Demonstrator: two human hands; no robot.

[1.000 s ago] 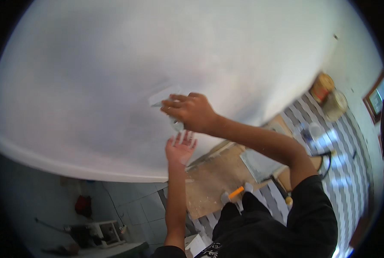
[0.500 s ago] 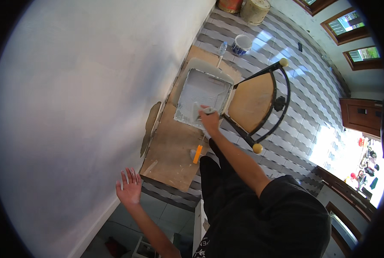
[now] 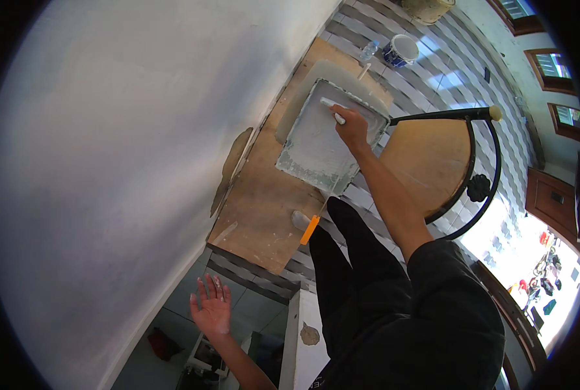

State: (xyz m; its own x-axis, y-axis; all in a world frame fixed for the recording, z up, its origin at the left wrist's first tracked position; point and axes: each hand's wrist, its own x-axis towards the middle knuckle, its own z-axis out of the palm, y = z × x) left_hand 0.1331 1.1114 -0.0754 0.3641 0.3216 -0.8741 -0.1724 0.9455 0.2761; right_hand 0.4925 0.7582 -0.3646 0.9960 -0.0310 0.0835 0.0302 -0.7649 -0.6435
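Pale, smoothly coated wall (image 3: 114, 149) fills the whole left side, with bluish shadows across it. To its right spreads a floor (image 3: 426, 81) of wavy grey-and-white tiles, running to the far side of the room. Along the foot of the wall lies a brown wooden board (image 3: 257, 208), its near end scratched and flecked with white. Right of the board stands a chair (image 3: 426, 156) with a tan panel and black metal frame. Between chair and wall, toward the board's far end, sits a shallow rectangular tray (image 3: 298, 122), its inside coated with greyish-white paste (image 3: 316, 143). Farther off is a white-and-blue bucket (image 3: 400, 52). The left hand (image 3: 212, 311) is raised beyond the board's near end, palm up, fingers apart, white smears on them. The right hand (image 3: 353, 127) is over the tray's right half, fingers clamped on a pale scraper (image 3: 328, 103) that points left and far; whether its blade touches the paste, I cannot tell. A clear bottle (image 3: 369, 51) stands just left of the bucket. Smaller still, an orange bar (image 3: 309, 230) shows at the board's right edge.
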